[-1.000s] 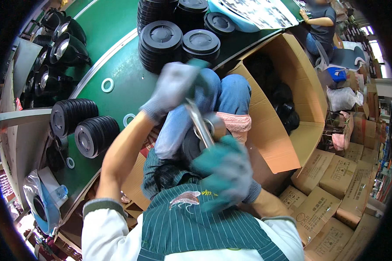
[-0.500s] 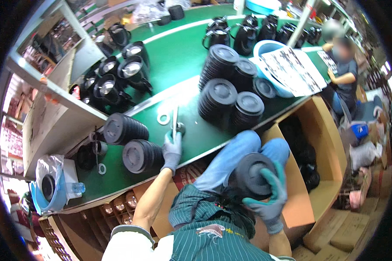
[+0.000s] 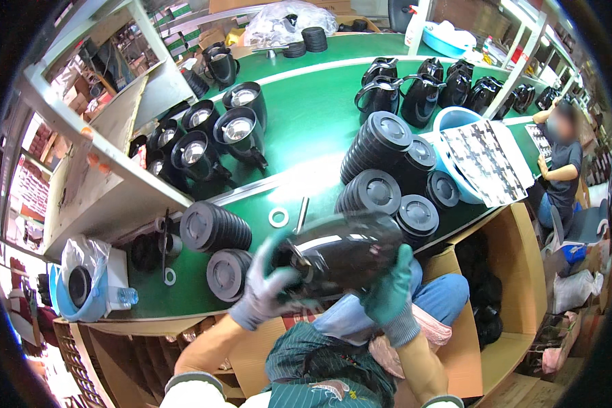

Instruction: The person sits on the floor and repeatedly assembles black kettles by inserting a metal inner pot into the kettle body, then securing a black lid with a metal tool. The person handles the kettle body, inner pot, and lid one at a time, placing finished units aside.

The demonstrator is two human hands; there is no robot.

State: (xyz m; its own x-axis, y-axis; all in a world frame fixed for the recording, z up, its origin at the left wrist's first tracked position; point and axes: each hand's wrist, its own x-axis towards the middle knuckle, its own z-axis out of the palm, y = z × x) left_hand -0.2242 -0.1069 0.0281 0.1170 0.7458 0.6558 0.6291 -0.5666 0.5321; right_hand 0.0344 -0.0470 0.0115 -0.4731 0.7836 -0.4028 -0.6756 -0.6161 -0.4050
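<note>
I've got the pot [image 3: 350, 251] sideways above the legs [image 3: 443, 299], left hand [image 3: 268, 285] and right hand [image 3: 391, 289] curled round opposite ends. Likely mid-job: this one's unplaced; other pots [image 3: 425, 98], disc stacks [image 3: 214, 228] on desk [image 3: 299, 92], done or waiting unclear.

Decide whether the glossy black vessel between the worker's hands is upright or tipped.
Tipped sideways: the glossy black vessel has its long body running across from the left hand to the right hand.

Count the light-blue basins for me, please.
3. The left basin sits at lower left by a clear plastic bag; the right basin is partly under a patterned sheet; the far basin is upper right. More may be hidden behind other things.
</note>
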